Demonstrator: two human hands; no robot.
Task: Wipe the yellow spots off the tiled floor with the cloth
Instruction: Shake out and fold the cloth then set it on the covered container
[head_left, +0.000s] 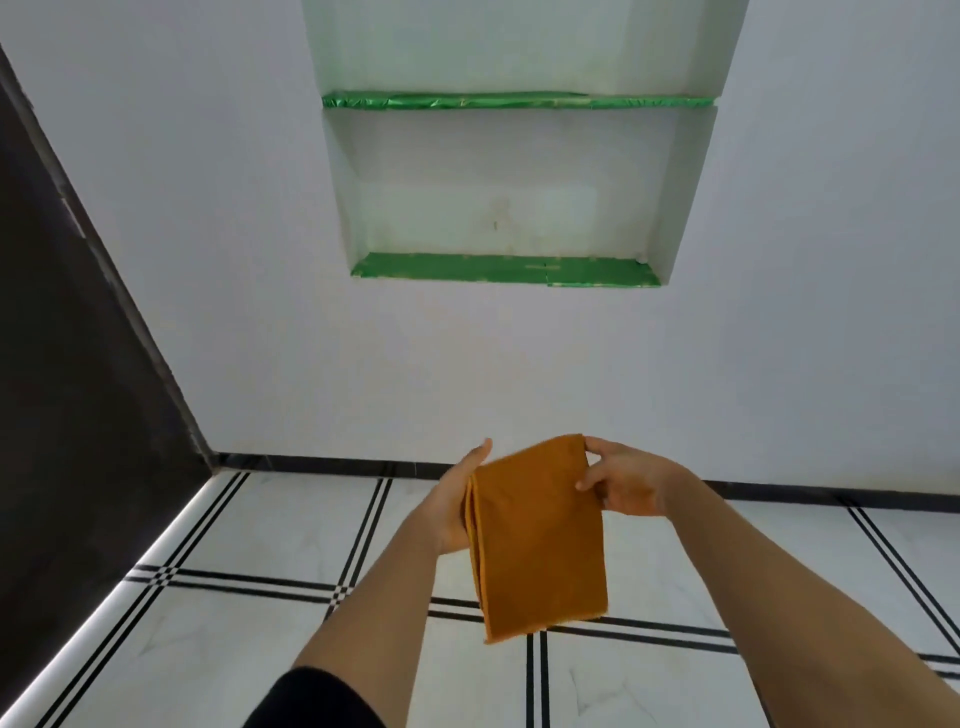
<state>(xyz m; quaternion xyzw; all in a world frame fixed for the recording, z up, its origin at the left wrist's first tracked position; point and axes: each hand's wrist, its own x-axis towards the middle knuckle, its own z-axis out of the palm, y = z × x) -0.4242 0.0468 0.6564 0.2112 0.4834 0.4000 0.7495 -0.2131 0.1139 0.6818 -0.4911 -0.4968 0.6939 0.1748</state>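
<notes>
Both hands, left hand (462, 506) and right hand (626, 480), are gripping a folded mustard-orange cloth (540, 540) at lower centre, hanging above the black-lined white tiled floor (249, 525)

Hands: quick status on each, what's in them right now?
Left hand: closed on the left edge of the folded orange cloth.
Right hand: pinching the cloth's top right corner; cloth held above the tiled floor.
</notes>
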